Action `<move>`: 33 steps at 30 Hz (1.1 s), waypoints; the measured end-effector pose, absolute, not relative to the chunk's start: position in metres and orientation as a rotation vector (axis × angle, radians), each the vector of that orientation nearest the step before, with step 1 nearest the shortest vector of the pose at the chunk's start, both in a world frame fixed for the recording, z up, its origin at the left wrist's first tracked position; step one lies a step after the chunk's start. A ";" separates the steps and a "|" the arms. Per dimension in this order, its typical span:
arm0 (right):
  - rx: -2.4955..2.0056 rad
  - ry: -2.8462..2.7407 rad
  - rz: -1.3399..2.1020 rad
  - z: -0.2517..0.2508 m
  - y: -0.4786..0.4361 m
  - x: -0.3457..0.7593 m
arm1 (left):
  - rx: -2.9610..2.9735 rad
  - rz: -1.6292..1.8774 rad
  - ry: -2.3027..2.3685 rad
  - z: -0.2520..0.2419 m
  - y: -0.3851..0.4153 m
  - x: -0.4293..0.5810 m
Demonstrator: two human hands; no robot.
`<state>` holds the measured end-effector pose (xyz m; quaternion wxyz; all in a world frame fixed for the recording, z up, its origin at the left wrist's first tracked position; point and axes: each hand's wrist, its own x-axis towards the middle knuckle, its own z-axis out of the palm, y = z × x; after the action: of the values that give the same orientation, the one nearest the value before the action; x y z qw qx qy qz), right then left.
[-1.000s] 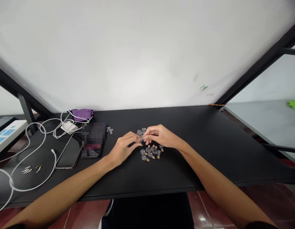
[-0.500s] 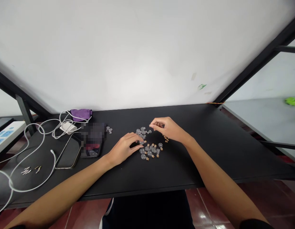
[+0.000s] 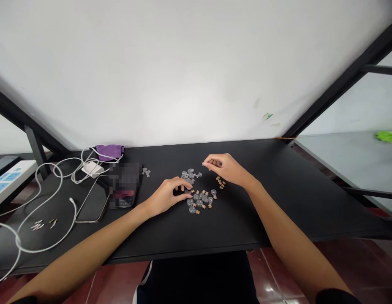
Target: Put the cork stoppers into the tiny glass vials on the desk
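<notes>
Small clear glass bottles with cork stoppers [image 3: 200,202] lie in a cluster on the black table [image 3: 278,198]. Another group of uncorked little bottles [image 3: 189,174] lies just behind them. A few loose corks [image 3: 220,182] sit to the right. My left hand [image 3: 169,195] rests on the table with fingers curled, its fingertips touching a corked bottle at the cluster's left edge. My right hand [image 3: 223,168] hovers above the loose corks, its fingers pinched together; what is in the pinch is too small to make out.
Two phones [image 3: 123,190] lie at the left, with a white charger and cable [image 3: 91,169], a purple pouch [image 3: 109,150], and small metal pieces [image 3: 42,223]. Two stray bottles [image 3: 146,172] lie near the phones. A power strip [image 3: 7,179] sits far left. A grey table [image 3: 357,160] stands at right.
My hands were together over the bottles; the right hand has pulled away up and right to above the loose corks. The left hand lowered to the table by the corked cluster.
</notes>
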<state>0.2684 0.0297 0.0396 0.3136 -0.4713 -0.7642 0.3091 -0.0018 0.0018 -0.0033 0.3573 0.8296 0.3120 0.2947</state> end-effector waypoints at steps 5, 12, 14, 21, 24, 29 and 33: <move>-1.273 -2.101 0.792 0.037 0.037 0.270 | 2.104 0.750 0.814 0.000 -0.001 -0.002; -1.207 -2.270 0.899 0.037 0.042 0.263 | 2.083 0.769 0.815 -0.004 0.000 -0.003; -1.172 -2.261 0.953 0.035 0.040 0.265 | 2.080 0.796 0.815 -0.004 0.000 -0.002; -1.140 -2.318 0.876 0.026 0.042 0.273 | 2.089 0.932 0.838 0.000 0.001 -0.001; -1.127 -2.365 0.839 0.026 0.042 0.272 | 2.080 0.951 0.856 0.001 0.001 -0.001; -1.048 -2.189 1.035 0.039 0.029 0.260 | 2.053 0.998 0.872 0.001 0.001 -0.001; -0.921 -2.050 1.181 0.041 0.021 0.244 | 2.043 1.061 0.826 0.000 0.001 -0.002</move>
<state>0.2437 0.0207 0.0407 0.2970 -0.3464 -0.7711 0.4441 -0.0020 0.0012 -0.0004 0.3410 0.7853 0.3175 0.4078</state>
